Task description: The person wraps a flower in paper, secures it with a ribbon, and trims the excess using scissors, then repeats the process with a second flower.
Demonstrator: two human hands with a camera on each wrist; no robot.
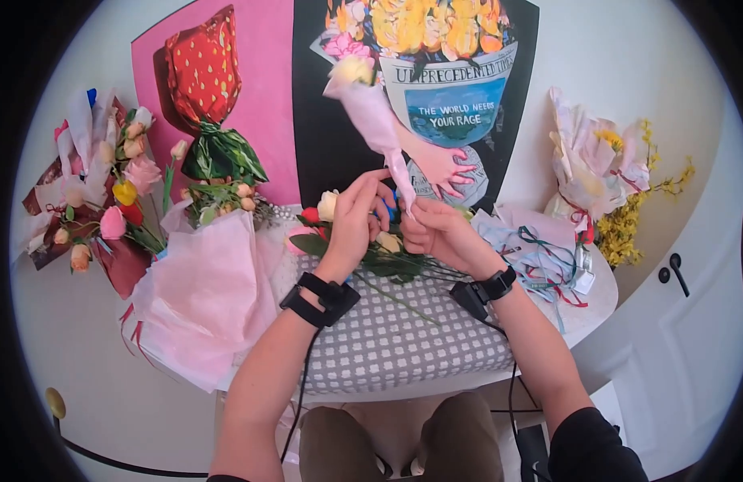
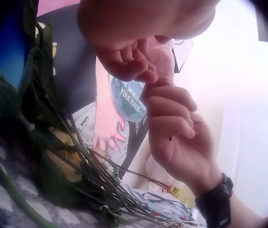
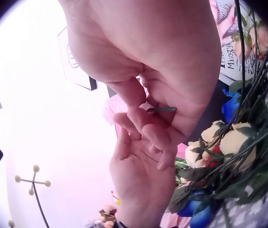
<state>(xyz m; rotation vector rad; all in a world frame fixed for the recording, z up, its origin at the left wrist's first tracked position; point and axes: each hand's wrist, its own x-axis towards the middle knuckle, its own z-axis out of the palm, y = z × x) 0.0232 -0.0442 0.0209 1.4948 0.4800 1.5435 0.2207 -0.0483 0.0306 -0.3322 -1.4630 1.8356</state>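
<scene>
A pale yellow rose (image 1: 353, 71) wrapped in a narrow cone of pink paper (image 1: 371, 120) stands tilted above the table. My right hand (image 1: 444, 231) pinches the cone's twisted lower end between thumb and curled fingers; a short green stem end (image 3: 162, 109) shows there in the right wrist view. Beside it, my left hand (image 1: 357, 221) reaches up with loosely bent fingers that touch the paper. In the left wrist view my right hand (image 2: 179, 128) is just below my left hand (image 2: 120, 42), which partly hides the cone.
Loose roses and green stems (image 1: 387, 261) lie behind a grey checked cushion (image 1: 371, 337). Pink paper sheets (image 1: 207, 297) are at the left, ribbons (image 1: 540, 257) at the right. Bouquets stand at both sides, a white-wrapped one (image 1: 588, 165) at the right. Posters (image 1: 267, 88) hang behind.
</scene>
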